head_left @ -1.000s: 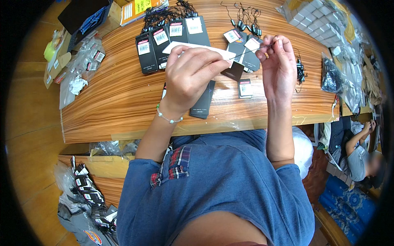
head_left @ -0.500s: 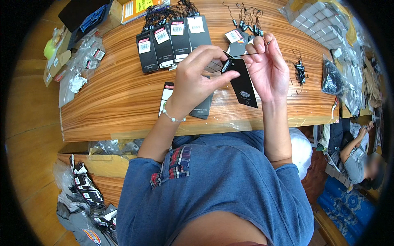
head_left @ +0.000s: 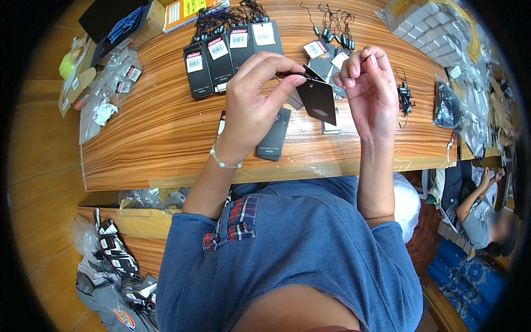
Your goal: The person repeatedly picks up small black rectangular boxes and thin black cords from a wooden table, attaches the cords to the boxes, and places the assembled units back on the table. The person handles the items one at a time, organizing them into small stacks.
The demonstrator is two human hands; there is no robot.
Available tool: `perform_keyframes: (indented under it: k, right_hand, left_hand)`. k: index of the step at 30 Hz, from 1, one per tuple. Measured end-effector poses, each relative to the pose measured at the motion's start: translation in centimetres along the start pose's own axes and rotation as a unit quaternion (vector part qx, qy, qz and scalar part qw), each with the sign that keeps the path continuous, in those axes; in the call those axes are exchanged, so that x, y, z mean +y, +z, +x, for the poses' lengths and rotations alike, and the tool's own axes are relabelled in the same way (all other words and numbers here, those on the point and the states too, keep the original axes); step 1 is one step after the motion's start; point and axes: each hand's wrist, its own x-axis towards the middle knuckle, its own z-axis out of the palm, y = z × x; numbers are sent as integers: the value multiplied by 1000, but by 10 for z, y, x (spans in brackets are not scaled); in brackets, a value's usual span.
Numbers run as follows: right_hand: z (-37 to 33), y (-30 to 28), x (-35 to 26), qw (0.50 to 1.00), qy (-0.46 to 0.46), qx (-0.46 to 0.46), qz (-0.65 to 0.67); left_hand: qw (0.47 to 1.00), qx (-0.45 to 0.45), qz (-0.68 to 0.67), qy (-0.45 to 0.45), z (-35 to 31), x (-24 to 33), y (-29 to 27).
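Observation:
My left hand [head_left: 249, 97], with a beaded bracelet at the wrist, pinches black hang tags [head_left: 321, 105] by their top end. The tags hang tilted above the table between my hands. To their right, my right hand [head_left: 376, 99] is raised with thumb and forefinger pressed together on a dark bit of black cord [head_left: 364, 60]; how the cord runs to the tags is hard to make out. Below my left hand lies a small stack of dark tags [head_left: 272, 135]. Behind my right hand are more tags with white stickers [head_left: 316, 50] and black cords.
Several black tags [head_left: 213, 61] with corded tops lie in a row at the back. Loose black cords [head_left: 405, 97] and a bagged black bundle [head_left: 447, 105] lie on the right. White boxes [head_left: 423, 25] stand back right. Plastic packets [head_left: 119, 72] lie left. Another person [head_left: 478, 221] sits at far right.
My left hand has moved slightly left, and the tags have swung and tipped. My right hand has shifted right, away from the tags. The cord stretched between the hands no longer shows clearly.

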Motion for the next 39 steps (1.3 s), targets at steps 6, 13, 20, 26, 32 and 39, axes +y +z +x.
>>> perform_keyframes:
  k: [6,13,20,26,32,39]
  right_hand:
    - [0,-4,-5,1000,-13,-11,7]
    - [-1,3,-6,994,-10,77,-81]
    - [-3,-3,-9,996,-10,13,-93]
    - [-11,13,-4,955,-123,-21,-270]
    - [-21,24,3,955,-70,-69,-281]
    - [-18,26,10,984,-37,-9,-172]
  left_hand:
    - [1000,-20,1,7,0,3,-2]
    - [953,-98,-201,-204,-9,1,-1]
    - [954,-98,-196,-206,-10,-4,0]
    - [985,-38,-76,-148,-11,-6,5]
    - [988,-30,154,-8,-6,-3,3]
    - [999,15,50,4,-2,-8,2]
